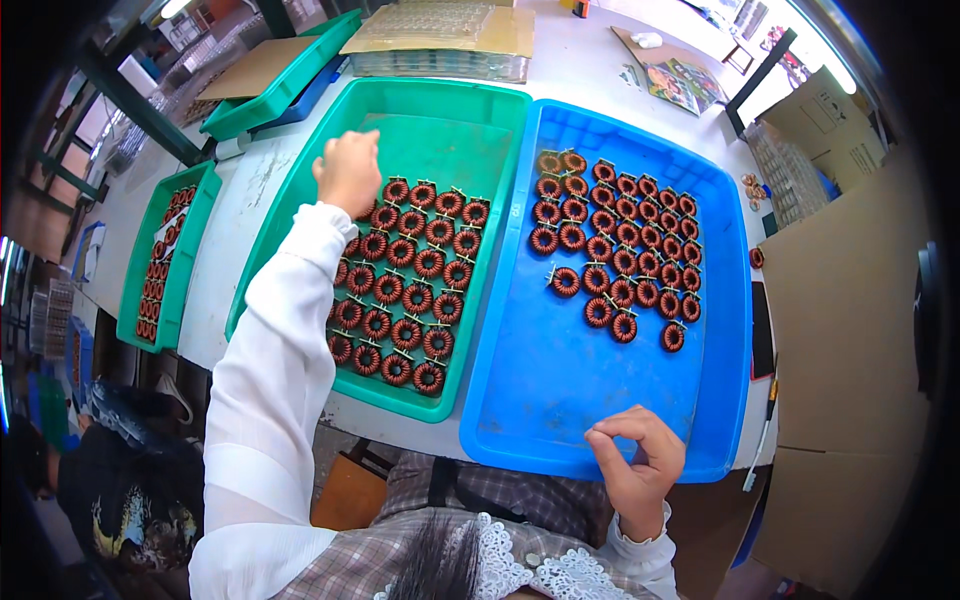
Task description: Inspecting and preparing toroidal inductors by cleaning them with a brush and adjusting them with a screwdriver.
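Note:
My left hand (348,172) is over the left part of a green tray (450,140), its fingers curled; whether anything is in them is hidden. Below and beside it stand rows of copper-wound toroid coils (397,251), each with a pale strip at its edge. My right hand (645,462) hovers above the near edge of a blue tray (540,385). Its thumb and index finger are pinched together, with nothing visible between them. More copper-wound coils (627,233) lie in uneven rows in the far and middle parts of the blue tray.
A narrow green tray (206,200) of coils is at the left. Behind are stacked clear plastic trays (440,63) with cardboard and tilted green bins (285,82). Large cardboard (850,350) borders the right side; a brush (758,455) lies beside the blue tray.

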The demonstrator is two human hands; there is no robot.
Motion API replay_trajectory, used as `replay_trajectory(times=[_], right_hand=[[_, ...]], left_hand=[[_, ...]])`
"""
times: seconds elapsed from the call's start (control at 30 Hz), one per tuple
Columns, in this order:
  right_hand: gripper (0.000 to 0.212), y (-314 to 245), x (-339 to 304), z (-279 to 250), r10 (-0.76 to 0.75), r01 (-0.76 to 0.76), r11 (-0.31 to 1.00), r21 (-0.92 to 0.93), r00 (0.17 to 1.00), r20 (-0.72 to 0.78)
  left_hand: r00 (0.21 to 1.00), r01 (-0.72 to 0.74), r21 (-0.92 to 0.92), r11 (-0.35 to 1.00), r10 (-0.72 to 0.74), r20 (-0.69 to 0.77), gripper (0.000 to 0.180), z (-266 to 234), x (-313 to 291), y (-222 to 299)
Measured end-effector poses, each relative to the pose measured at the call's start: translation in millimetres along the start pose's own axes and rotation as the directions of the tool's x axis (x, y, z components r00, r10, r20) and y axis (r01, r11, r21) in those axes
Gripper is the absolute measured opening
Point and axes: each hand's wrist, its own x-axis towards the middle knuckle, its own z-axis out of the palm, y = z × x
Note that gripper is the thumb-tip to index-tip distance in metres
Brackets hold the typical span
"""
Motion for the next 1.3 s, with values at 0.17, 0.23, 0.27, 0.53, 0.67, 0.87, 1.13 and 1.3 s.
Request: replay_trajectory(times=[0.17, 0.23, 0.27, 0.53, 0.67, 0.87, 1.13, 1.3], right_hand=[[0.014, -3, 1, -3, 0.004, -0.005, 1.0, -0.028, 1.0, -0.024], [0.014, -3, 1, -4, -0.007, 0.007, 1.0, 0.004, 1.0, 0.017], [0.016, 0, -1, -4, 0.018, -0.017, 0.999, 0.034, 1.0, -0.017], [0.022, 3, -10, -2, 0.062, -0.061, 0.994, 0.088, 0.998, -0.007], [0.019, 0, -8, 0, 0.048, -0.048, 0.997, 0.065, 0.999, 0.006], [0.014, 7, -7, -4, 0.1, -0.094, 0.994, 0.064, 0.99, -0.097], [0.031, 4, 2, -7, 0.394, -0.376, 0.85, 0.369, 0.919, 0.028], [0.029, 0, -5, -13, 0.396, -0.395, 0.815, 0.424, 0.914, 0.089]], left_hand=[[0.976, -0.215, -0.551, 0.806, 0.194, -0.097, 0.015, -59, -2, 81], [0.897, -0.368, -0.61, 0.702, 0.441, -0.033, 0.011, -62, -24, 120], [0.848, -0.385, -0.625, 0.679, 0.528, 0.052, 0.011, -56, -35, 141], [0.678, -0.519, -0.258, 0.815, 0.576, 0.456, 0.032, -10, -103, 206], [0.727, -0.492, -0.257, 0.832, 0.555, 0.404, 0.021, 9, -96, 204], [0.675, -0.588, -0.303, 0.75, 0.661, 0.328, 0.027, -29, -100, 204], [0.619, -0.508, -0.766, 0.393, 0.785, -0.008, 0.035, -108, -140, 204], [0.647, -0.463, -0.797, 0.388, 0.762, -0.005, 0.048, -113, -152, 199]])
